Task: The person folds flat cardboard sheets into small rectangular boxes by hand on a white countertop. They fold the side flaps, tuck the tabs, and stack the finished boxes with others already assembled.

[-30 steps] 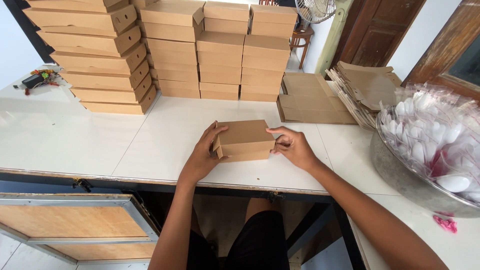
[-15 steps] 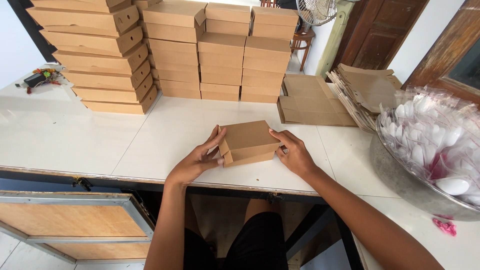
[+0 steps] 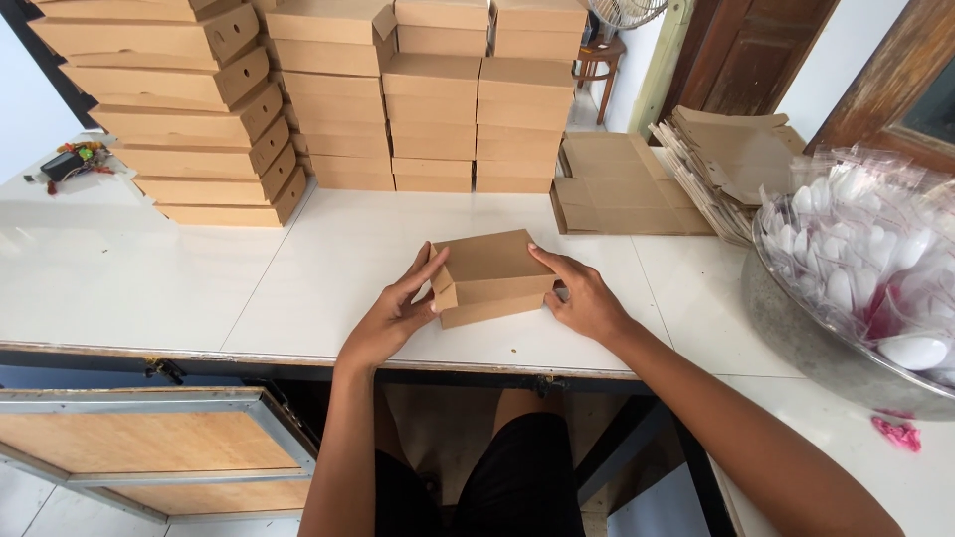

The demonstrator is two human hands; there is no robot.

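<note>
We see a small brown cardboard box (image 3: 492,276) resting near the front edge of the white tabletop (image 3: 179,288), held between both hands. The left hand (image 3: 393,316) presses against the box's 9 o'clock side, fingers spread and stretched upward along it, the thumb touching a side flap that juts out there. The right hand (image 3: 582,296) sits at the box's 3 o'clock side, fingers extended, its index finger laid on the lid's edge. At 11 o'clock from the box stand stacks of finished boxes (image 3: 328,94), piled high at the back of the tabletop. At 1 o'clock lies a pile of flat cardboard blanks (image 3: 622,184), and toward 3 o'clock sits a metal bowl (image 3: 816,343) heaped with clear packets of white plastic spoons (image 3: 860,254).
</note>
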